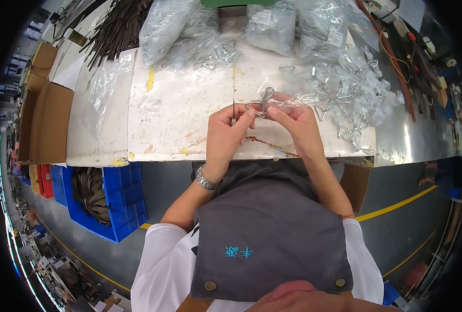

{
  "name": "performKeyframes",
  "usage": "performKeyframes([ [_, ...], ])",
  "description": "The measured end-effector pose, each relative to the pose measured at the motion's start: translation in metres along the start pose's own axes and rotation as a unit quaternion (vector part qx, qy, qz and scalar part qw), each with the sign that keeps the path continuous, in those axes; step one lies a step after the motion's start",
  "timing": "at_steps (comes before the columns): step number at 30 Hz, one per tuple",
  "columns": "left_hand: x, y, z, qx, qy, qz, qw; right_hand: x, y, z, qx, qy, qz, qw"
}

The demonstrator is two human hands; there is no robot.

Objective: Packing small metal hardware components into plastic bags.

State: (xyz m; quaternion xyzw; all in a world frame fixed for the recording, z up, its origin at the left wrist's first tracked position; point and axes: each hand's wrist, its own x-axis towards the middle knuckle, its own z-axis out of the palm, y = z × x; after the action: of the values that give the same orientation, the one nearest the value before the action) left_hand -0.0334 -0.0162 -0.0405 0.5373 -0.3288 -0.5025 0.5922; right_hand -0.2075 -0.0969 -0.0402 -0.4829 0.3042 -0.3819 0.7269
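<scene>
Both my hands meet above the white worktable (174,114). My left hand (226,130) is closed, its thumb and fingertips pinching a small metal part (252,105). A thin, dark, pointed tool (234,106) sticks up between its fingers; its kind is unclear. My right hand (299,127) is closed on a shiny metal snap hook (267,94), whose rounded end points away from me. Clear plastic lies about its fingers, and the fingertips are partly hidden. Just beyond the hands, the metal parts almost touch. A thin patterned cord (270,144) lies on the table below them.
Loose metal triangular buckles (342,96) and small clear bags spread at the right. Large clear bags (272,28) stand at the back. Dark straps (117,28) lie far left, near a cardboard box (54,122). A blue crate (124,200) with coiled straps stands below the table edge.
</scene>
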Motion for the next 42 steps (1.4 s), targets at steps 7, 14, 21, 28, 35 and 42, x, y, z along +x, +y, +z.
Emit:
performKeyframes([
  [7,0.005,0.010,-0.007,0.023,-0.042,-0.009,0.999,0.002,-0.002,-0.011,0.013,-0.037,0.058,0.998],
  [14,0.003,0.015,-0.006,0.021,-0.046,-0.014,0.999,0.000,-0.002,-0.007,0.018,-0.062,0.071,0.995],
  [21,0.000,0.016,-0.009,0.019,-0.055,-0.020,0.998,-0.005,0.010,0.012,0.099,-0.006,0.068,0.993],
  [28,-0.002,0.017,-0.009,0.054,-0.068,-0.009,0.996,-0.007,0.012,0.017,0.100,0.018,0.045,0.994],
  [35,0.018,0.025,-0.034,-0.003,-0.076,0.004,0.997,-0.012,-0.013,0.008,0.143,-0.074,0.090,0.983],
  [42,0.014,0.033,-0.028,-0.036,-0.279,-0.100,0.954,-0.020,-0.030,-0.005,0.075,-0.274,0.227,0.932],
])
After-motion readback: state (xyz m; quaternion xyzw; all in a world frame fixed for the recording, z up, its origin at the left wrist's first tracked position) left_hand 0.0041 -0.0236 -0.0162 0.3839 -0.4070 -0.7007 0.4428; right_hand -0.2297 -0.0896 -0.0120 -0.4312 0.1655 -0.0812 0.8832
